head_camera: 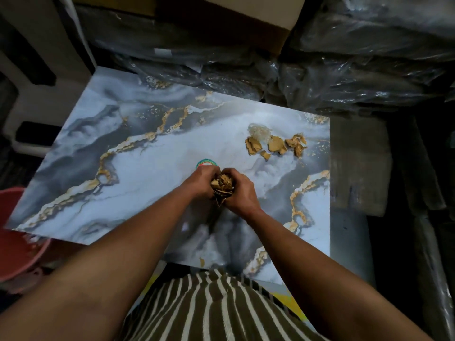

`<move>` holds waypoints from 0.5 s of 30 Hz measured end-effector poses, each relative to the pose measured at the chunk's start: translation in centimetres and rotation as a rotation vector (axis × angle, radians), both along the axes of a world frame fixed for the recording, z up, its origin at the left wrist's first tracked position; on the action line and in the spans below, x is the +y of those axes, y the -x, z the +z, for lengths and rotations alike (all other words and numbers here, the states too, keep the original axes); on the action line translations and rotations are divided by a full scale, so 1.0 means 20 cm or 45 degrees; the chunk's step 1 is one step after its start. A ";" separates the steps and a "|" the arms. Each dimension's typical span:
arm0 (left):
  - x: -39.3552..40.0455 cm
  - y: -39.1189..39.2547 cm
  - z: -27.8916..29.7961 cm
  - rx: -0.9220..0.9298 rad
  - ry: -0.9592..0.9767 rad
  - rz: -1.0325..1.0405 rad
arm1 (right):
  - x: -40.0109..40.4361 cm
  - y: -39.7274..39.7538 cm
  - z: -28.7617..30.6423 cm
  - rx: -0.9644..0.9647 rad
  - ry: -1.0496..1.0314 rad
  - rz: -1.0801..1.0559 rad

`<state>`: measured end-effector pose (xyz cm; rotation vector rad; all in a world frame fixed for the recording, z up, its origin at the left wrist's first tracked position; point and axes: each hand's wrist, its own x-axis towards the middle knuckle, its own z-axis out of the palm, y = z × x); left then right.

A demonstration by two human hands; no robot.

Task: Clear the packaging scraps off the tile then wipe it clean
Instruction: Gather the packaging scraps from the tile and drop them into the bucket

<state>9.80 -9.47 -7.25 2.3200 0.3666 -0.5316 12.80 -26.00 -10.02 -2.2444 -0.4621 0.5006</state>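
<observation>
A large glossy marble-patterned tile (138,168), grey, white and gold, lies flat in front of me. My left hand (200,182) and my right hand (242,191) are pressed together above its middle, both closed around a bunch of brown cardboard scraps (223,184). More torn brown scraps (277,145) lie loose on the tile's right part, with a piece of clear crumpled plastic (258,130) beside them. A round green and red sticker (205,163) peeks out just beyond my left hand. One small brown scrap (202,261) sits at the tile's near edge.
Dark plastic-wrapped bundles (344,77) are piled behind and to the right of the tile. A cardboard box (246,11) rests on top at the back. A red plastic basin (17,232) stands at the lower left. A grey slab (357,163) borders the tile's right edge.
</observation>
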 end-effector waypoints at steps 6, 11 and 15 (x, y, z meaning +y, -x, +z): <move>0.27 0.22 0.10 0.034 -0.033 0.158 | 0.30 0.12 0.08 -0.012 -0.070 0.165; 0.58 0.47 0.13 0.026 -0.096 0.219 | 0.63 0.32 0.11 0.014 -0.053 0.284; 0.88 0.75 0.16 -0.014 -0.099 0.312 | 0.94 0.52 0.16 0.006 -0.065 0.423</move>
